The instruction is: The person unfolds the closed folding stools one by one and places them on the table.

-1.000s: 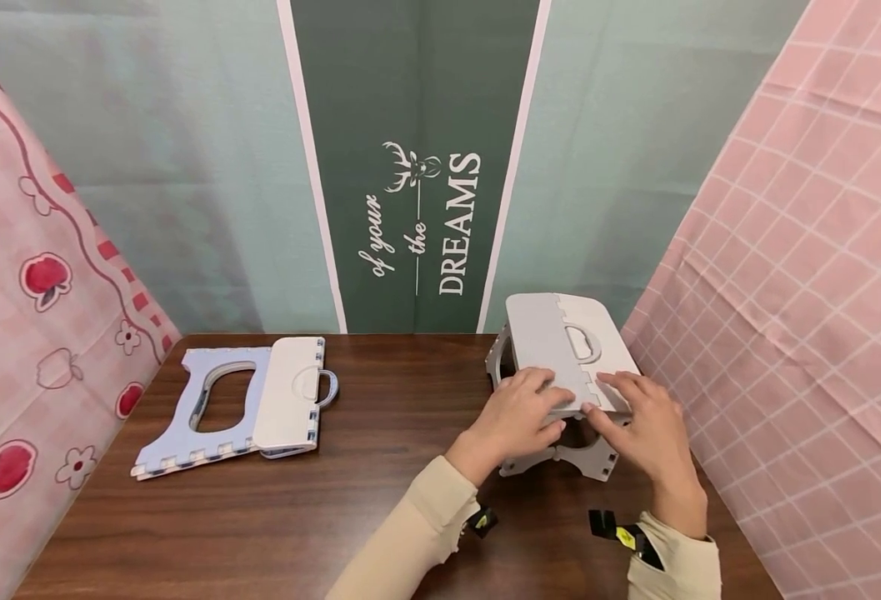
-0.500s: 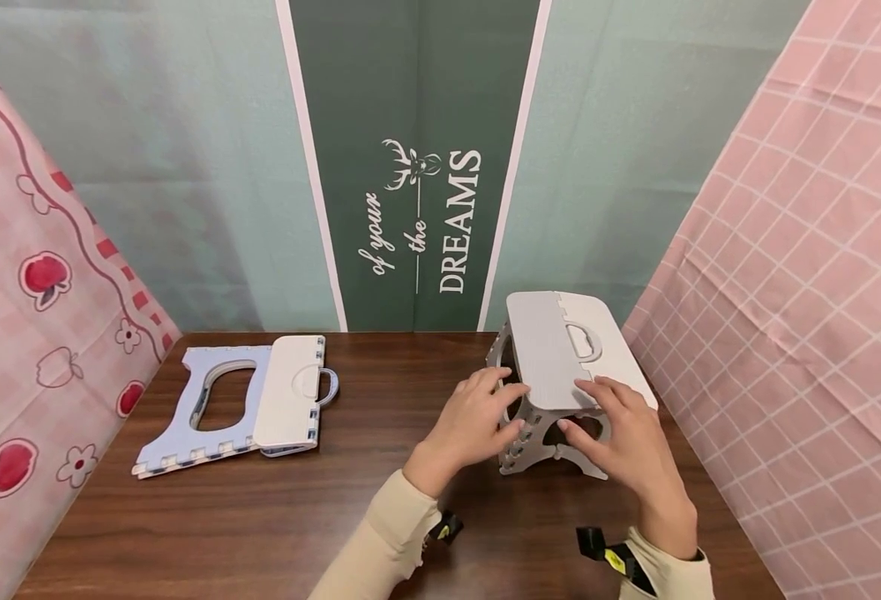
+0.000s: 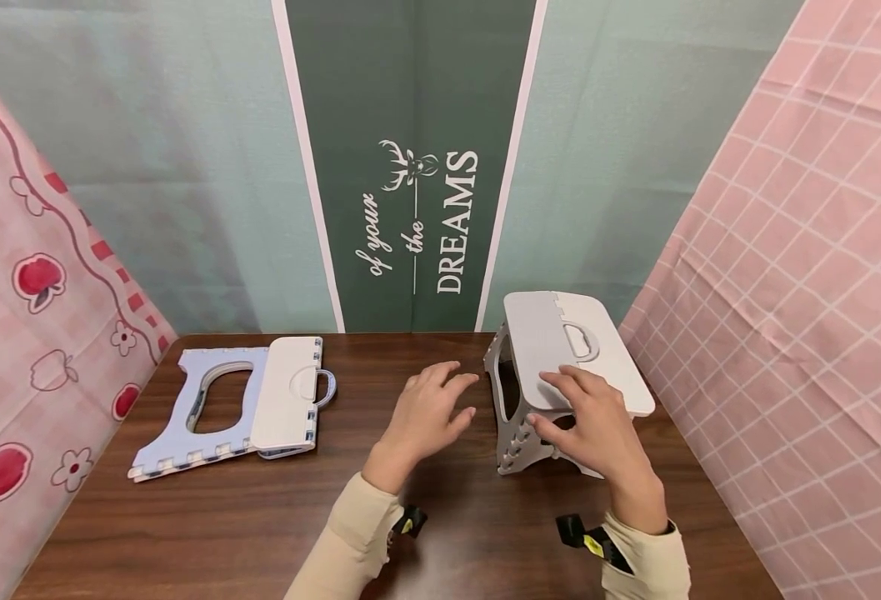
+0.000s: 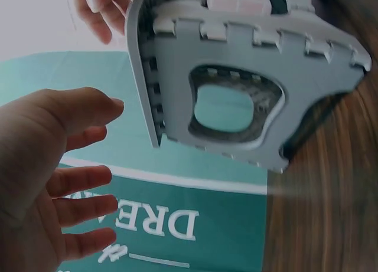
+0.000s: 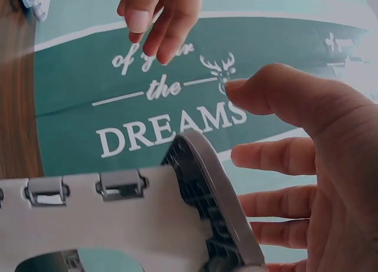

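A grey and white folding step stool stands unfolded at the right of the table, its loop handle at the middle of the top. My right hand hovers over the stool's near edge with loosely bent fingers and holds nothing. To the left of the stool, my left hand is in the air above the table, fingers spread and relaxed. In the left wrist view the stool's side leg panel with its oval opening shows beyond the left hand. A blue and white folding stool lies folded flat at the left.
Both stools are on a dark wood table. A green cloth backdrop with white lettering hangs behind it. Pink patterned cloths, the apple one at left and the checked one at right, border the sides.
Both hands have come off the grey and white stool's top and moved left, the left hand farther. The stool stays in place, as does the folded blue one.
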`<state>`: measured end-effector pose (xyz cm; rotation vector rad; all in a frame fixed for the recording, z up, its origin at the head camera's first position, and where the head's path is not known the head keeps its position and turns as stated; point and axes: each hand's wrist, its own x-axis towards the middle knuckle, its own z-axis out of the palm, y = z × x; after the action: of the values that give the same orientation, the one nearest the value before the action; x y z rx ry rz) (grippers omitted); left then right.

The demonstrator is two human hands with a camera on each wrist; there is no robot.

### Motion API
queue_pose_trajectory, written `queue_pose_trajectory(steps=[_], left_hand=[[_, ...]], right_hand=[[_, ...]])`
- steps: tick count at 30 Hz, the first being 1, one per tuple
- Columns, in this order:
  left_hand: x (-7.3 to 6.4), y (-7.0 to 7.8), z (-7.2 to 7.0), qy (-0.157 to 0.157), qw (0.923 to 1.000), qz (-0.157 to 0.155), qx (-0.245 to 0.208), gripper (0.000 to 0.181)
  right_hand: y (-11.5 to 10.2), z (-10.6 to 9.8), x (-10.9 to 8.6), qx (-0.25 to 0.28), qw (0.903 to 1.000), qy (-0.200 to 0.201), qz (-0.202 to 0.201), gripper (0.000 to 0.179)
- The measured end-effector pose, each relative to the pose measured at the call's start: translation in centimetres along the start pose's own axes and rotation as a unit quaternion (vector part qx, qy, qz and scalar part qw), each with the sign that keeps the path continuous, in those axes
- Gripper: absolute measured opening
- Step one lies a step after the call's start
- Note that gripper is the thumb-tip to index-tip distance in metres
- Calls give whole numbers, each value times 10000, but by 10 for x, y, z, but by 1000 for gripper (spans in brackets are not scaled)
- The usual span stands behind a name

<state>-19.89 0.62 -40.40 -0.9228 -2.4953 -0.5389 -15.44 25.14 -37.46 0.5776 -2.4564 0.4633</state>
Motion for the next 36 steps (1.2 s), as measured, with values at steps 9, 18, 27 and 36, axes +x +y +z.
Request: queue_pose_trajectory(steps=[9,18,27,36], left_hand=[[-11,-18,-2,-223,9992,-206,268,42],[-18,-25,-2,-309,9983,-321,369,41],[-29,-34,0,-301,9973,-519,420,43],[-36,-44,-1,-342,9967,-593,432,44]], right_hand=[[-10,11,9,191,9990,-321,-251,52],[-21,19,14,532,9966,-372,-505,55],[-34,30,16,650,9921,-725,-788,56],[-44,41,19,601,9904,-691,-1040,55]])
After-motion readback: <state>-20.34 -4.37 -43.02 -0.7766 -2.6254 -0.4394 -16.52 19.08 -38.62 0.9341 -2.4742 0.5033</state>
